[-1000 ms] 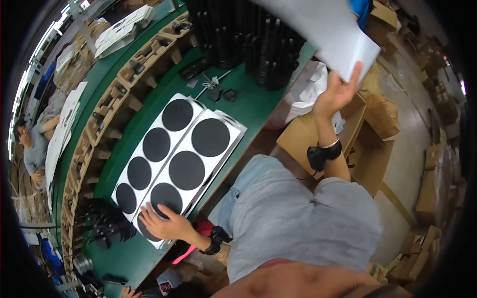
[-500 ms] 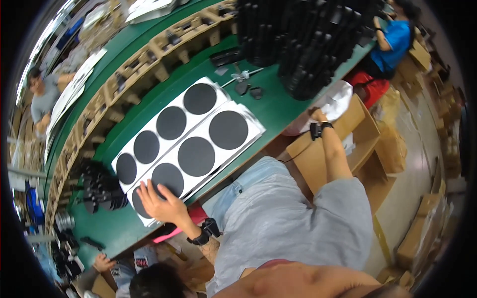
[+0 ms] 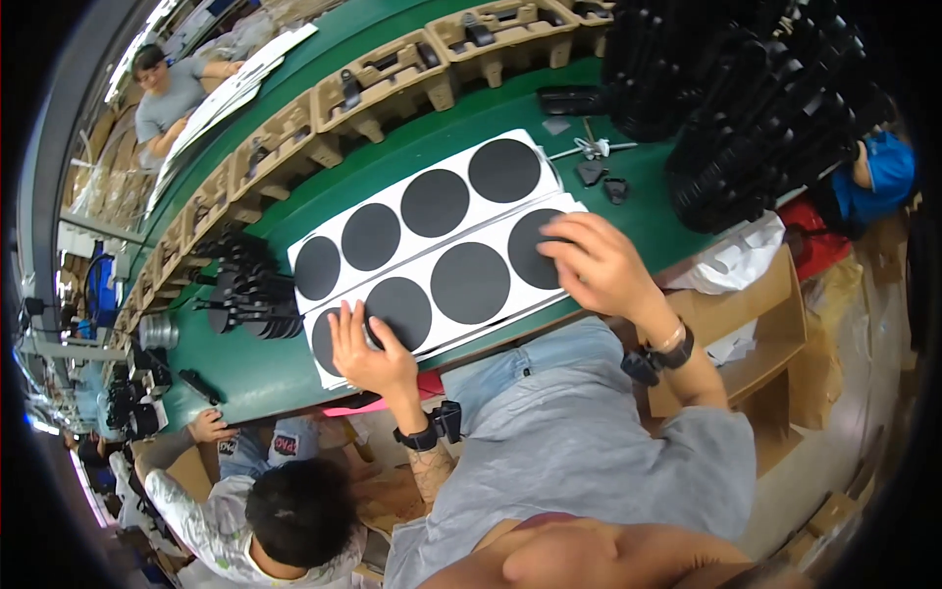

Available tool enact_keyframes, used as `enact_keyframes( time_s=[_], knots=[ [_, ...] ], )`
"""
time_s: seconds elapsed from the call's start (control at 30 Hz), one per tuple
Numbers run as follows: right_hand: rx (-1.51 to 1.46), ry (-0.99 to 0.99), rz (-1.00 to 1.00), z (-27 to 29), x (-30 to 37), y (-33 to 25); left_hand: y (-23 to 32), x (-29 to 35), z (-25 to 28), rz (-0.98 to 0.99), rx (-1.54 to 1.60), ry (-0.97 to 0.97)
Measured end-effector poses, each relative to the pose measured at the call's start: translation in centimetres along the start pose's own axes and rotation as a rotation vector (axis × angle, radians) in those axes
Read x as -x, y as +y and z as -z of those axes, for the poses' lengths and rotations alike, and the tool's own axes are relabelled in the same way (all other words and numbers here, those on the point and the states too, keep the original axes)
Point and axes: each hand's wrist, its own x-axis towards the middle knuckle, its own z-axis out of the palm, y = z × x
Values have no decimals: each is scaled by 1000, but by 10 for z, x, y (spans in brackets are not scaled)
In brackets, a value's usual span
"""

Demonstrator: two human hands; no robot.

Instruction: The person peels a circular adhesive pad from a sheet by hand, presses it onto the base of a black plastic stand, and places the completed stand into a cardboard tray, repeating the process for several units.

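Observation:
Two stacks of white backing sheets [image 3: 457,237] lie side by side on the green bench, each with a row of black round pads [image 3: 470,283]. Over the left end of the nearer stack, my left hand [image 3: 371,355] rests with its fingers spread, partly covering the pad there. At the other end of that stack, my right hand [image 3: 601,263] is over the last pad, its fingers bent but apart and the fingertips at the pad's surface. Nothing shows between them. Black bands with small devices circle both my wrists.
Black handle-like parts stand bundled at the right [image 3: 756,137] and the left [image 3: 245,290]. Moulded brown trays [image 3: 383,83] line the bench behind the sheets. Small black pieces [image 3: 603,182] lie beyond them. A cardboard box [image 3: 760,314] is at my right; a person [image 3: 285,520] sits at my left.
My right hand has come up from the white bag beside the box to the right end of the nearer stack. My left hand stays at its left end. The view has shifted.

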Motion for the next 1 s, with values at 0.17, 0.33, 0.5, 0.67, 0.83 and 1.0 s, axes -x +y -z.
enact_keyframes(
  time_s=[0.17, 0.33, 0.5, 0.67, 0.83, 1.0],
  knots=[
    [-105, -316, 33, -30, -20, 41, 3, 8, -20, 43, 36, 3],
    [-83, -387, -27, -19, -29, 31, 8, 4, -16, 76, 88, -18],
    [-122, -144, 29, -16, -19, 51, 15, 1, -24, 50, 122, -9],
    [-524, 695, -265, -13, 15, 94, 14, -7, -21, 83, 121, 12],
    [-125, 841, -338, 20, 41, 126, -10, -32, 2, 236, 495, -119],
    [-66, 767, -176, 16, 10, 107, -144, -92, 21, 372, 155, 84]
  ],
)
